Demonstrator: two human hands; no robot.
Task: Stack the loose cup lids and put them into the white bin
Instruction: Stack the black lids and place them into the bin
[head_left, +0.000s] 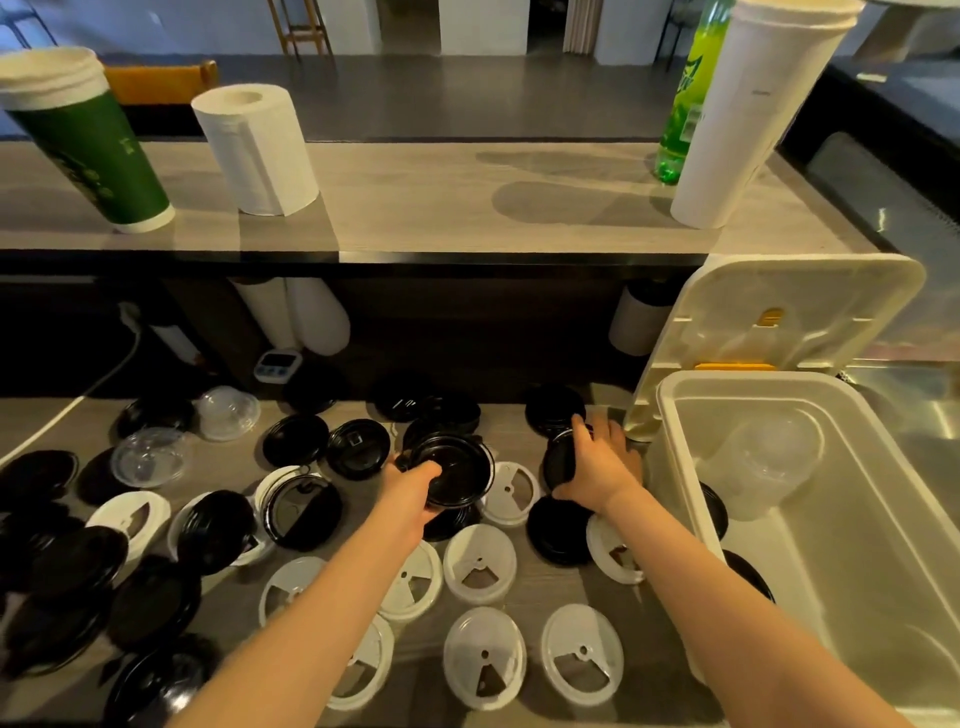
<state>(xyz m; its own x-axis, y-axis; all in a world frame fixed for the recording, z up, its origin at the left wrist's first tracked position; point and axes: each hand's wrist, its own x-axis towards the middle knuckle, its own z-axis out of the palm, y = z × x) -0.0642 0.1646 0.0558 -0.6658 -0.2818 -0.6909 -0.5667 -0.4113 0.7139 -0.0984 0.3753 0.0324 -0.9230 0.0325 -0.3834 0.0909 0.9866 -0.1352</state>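
Progress: early stage. Left hand (415, 488) fingers curl round a black lid (460, 473). Right hand (597, 467) fingers clasp a second black lid (558, 460) on edge. The white bin (670, 415), at 3 o'clock, holds a few clear lids (763, 457). Many loose lids (480, 564) remain on the counter (511, 431), from 6 to 10 o'clock.

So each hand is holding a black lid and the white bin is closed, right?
No: the head view shows the white bin open, its cover tipped up. The left hand holds one black lid, the right hand another.
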